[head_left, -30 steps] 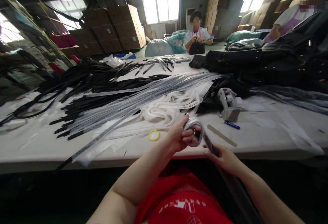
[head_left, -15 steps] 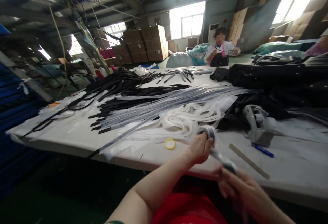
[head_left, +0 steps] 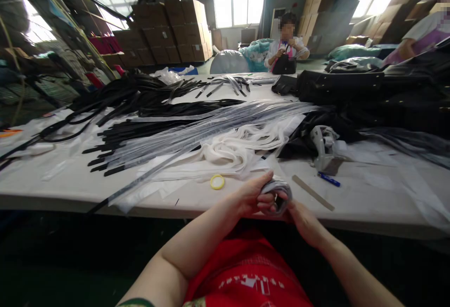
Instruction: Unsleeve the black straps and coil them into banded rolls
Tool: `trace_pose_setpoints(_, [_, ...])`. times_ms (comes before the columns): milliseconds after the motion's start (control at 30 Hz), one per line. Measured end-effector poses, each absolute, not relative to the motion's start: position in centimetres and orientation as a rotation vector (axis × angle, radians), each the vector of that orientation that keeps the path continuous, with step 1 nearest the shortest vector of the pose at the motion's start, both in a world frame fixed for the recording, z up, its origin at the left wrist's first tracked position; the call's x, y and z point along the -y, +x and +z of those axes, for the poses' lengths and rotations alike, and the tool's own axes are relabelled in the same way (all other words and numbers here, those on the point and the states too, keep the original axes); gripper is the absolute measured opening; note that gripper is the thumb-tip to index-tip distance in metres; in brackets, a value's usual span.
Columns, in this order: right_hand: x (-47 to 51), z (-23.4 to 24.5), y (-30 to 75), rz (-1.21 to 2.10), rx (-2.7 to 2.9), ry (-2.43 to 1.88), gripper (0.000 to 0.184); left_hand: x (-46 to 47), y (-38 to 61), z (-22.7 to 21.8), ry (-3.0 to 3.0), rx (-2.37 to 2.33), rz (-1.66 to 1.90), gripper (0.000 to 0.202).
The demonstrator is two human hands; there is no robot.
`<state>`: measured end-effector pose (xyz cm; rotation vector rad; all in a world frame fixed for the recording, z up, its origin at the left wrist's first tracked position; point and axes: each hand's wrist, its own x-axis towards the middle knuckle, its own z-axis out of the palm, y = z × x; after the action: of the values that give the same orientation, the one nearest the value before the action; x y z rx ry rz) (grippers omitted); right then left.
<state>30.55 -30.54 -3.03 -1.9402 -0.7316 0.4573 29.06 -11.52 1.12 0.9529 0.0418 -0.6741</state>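
My left hand [head_left: 258, 197] is closed around a rolled-up strap [head_left: 281, 186], grey and shiny as if wrapped in clear film. Some of its fingers go into the middle of the roll. Against the roll's right side, my right hand [head_left: 300, 218] is closed, with its fingertips partly hidden; it appears to pinch the strap. Both hands are just above the table's front edge. On the table [head_left: 200, 204] to their left lies a yellow ring [head_left: 217, 182]. Behind them is a heap of folded white strips [head_left: 228, 152].
Film-wrapped straps [head_left: 168, 138] and black straps [head_left: 116, 140] spread across the left and middle. At right are a white tape dispenser [head_left: 322, 147], a blue pen [head_left: 329, 179], a flat brown strip [head_left: 312, 192] and black bags [head_left: 337, 89]. A co-worker [head_left: 286, 47] sits beyond the table; another person [head_left: 420, 37] is at far right.
My right hand has come up and left from the trailing strap to the roll, beside my left hand. The roll has moved slightly nearer to me, and the camera view has tilted down.
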Motion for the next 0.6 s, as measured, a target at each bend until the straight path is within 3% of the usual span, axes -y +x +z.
trace_pose_setpoints(67, [28.6, -4.2, 28.7, 0.583, 0.560, -1.657, 0.078, 12.3, 28.9, 0.3, 0.702, -0.029, -0.569, 0.071])
trace_pose_setpoints(200, [27.8, -4.5, 28.1, 0.526, 0.299, -1.495, 0.066, 12.7, 28.2, -1.2, 0.594, 0.051, -0.376, 0.052])
trace_pose_setpoints(467, [33.0, -0.9, 30.5, 0.896, 0.851, -1.842, 0.041, 11.7, 25.2, -1.9, 1.663, 0.135, -0.174, 0.049])
trace_pose_setpoints(600, [34.5, -2.6, 31.4, 0.918, 0.795, -1.899, 0.049, 13.7, 22.7, -3.3, 1.766, 0.153, -0.189, 0.035])
